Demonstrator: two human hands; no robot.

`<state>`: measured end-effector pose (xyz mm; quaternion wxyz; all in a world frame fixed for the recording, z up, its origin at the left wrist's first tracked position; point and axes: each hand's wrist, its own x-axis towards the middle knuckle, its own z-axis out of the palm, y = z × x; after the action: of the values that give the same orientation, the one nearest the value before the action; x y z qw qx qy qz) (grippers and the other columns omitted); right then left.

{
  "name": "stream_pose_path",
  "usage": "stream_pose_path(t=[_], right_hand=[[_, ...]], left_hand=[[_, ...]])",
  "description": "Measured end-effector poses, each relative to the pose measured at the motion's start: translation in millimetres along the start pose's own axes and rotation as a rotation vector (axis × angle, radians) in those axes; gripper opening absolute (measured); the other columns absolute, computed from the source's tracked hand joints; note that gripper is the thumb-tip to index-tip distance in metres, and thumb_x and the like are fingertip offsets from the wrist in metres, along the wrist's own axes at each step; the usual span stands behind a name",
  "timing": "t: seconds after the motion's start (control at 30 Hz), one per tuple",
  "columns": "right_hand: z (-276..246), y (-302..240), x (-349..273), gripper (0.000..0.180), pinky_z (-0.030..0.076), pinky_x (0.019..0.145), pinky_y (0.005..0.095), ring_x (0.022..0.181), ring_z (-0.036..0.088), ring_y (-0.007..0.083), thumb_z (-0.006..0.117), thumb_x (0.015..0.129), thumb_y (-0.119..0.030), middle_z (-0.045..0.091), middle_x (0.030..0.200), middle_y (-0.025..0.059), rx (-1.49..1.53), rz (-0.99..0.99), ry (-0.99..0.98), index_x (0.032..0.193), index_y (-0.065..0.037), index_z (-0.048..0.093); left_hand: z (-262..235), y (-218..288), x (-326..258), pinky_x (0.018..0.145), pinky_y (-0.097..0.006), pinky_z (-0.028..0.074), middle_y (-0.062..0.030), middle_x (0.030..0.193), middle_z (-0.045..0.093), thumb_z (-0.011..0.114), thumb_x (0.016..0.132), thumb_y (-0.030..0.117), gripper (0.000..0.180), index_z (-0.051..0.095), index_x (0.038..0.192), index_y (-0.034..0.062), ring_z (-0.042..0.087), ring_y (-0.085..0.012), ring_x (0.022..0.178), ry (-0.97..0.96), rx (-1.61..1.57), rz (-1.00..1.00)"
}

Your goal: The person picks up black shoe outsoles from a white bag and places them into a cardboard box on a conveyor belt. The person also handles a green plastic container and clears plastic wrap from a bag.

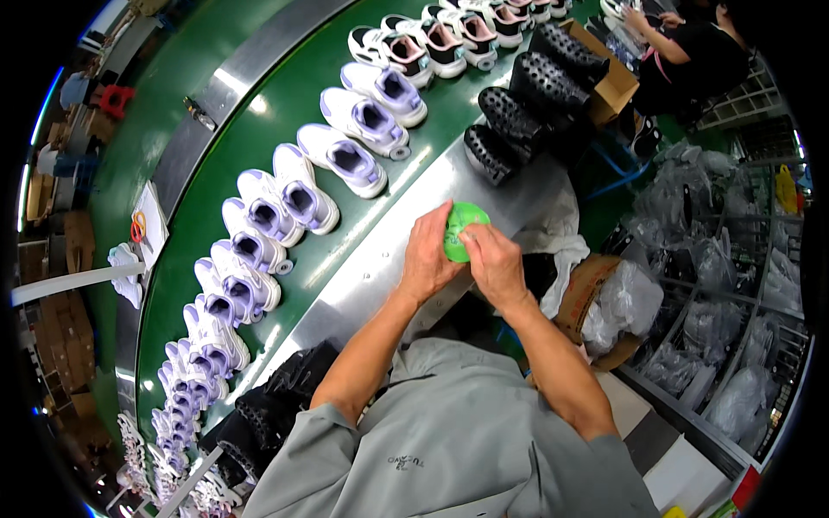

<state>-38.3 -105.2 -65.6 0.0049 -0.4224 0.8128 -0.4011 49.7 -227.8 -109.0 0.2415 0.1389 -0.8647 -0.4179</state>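
green conveyor belt with steel rim; wire shelving at right.

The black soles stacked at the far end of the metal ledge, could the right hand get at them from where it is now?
Probably yes. The right hand is busy gripping the green ball together with the left hand, but the black soles lie just beyond along the metal ledge, with nothing between.

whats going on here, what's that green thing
A person in a grey shirt holds a small green object in both hands, the left hand and right hand wrapped around it above a metal bench. What it is exactly is hard to tell. Beside the bench, a green conveyor belt carries a long row of white and lilac shoes. Black shoe forms lie further along the bench.
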Motion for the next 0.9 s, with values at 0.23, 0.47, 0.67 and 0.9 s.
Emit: stream_pose_path(t=[0.23,0.47,0.67,0.9], right_hand=[[-5.3,-28.5,11.1,0.013,0.055,0.064,0.0377,0.075,0.067,0.0289,0.069,0.085,-0.011,0.064,0.087,0.0106,-0.014,-0.019,0.083,0.094,-0.005,0.063],[-10.4,-25.3,5.7,0.028,0.055,0.059,0.0355,0.071,0.066,0.0247,0.070,0.078,-0.007,0.058,0.076,0.0083,0.019,0.001,0.148,0.104,-0.003,0.061],[-47.1,46.8,-120.3,0.017,0.053,0.061,0.0306,0.068,0.067,0.0195,0.069,0.092,-0.016,0.069,0.083,0.0100,0.326,0.751,0.304,0.104,-0.005,0.065],[69.1,320.6,-338.7,0.030,0.049,0.090,0.0327,0.104,0.063,0.0205,0.063,0.097,-0.026,0.067,0.113,0.0129,0.299,1.170,0.178,0.122,-0.008,0.067]], left_hand=[[4.5,-9.9,-11.8,0.102,-0.045,0.045,-0.0219,0.134,0.055,0.079,0.073,0.009,0.078,0.044,0.142,-0.0033,0.054,-0.0397,0.120,-0.005,-0.004,0.040],[11.4,-23.0,-19.0,0.106,-0.044,0.041,-0.0235,0.142,0.047,0.079,0.079,0.015,0.081,0.038,0.147,-0.0018,0.048,-0.0378,0.128,-0.078,-0.084,0.070],[-32.0,9.6,-95.8,0.097,-0.041,0.047,-0.0213,0.139,0.048,0.087,0.072,0.017,0.085,0.043,0.142,0.0013,0.052,-0.0334,0.124,-0.199,0.307,-0.325],[12.5,17.7,-151.7,0.112,-0.062,0.026,-0.0282,0.152,0.030,0.071,0.086,0.039,0.073,0.044,0.145,0.0050,0.027,-0.0535,0.139,-0.613,0.661,-0.098]])
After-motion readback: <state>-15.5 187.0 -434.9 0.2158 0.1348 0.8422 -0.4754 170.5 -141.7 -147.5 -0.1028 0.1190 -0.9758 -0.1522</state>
